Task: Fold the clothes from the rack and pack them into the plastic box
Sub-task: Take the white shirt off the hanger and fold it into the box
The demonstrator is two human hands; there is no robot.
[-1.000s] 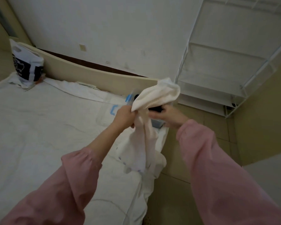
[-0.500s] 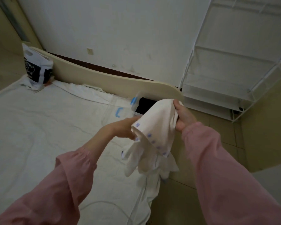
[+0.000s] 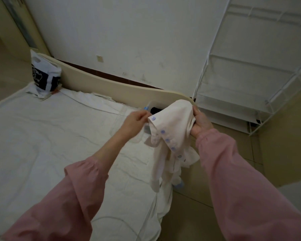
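In the middle of the frame the left hand point(image 3: 135, 120) pinches the buttoned corner of a cream shirt point(image 3: 172, 119), while the right hand point(image 3: 201, 122) clenches its bunched far side. The rest hangs over the bed's edge. The shirt hides most of the plastic box point(image 3: 152, 103) just behind it, with something dark inside. A white sheet point(image 3: 50, 136) spreads left. A printed bag point(image 3: 45, 75) leans on the headboard point(image 3: 111, 85) at upper left, and a white rack point(image 3: 241, 87) stands at upper right.

matt cream cloth shirt point(image 3: 172, 122)
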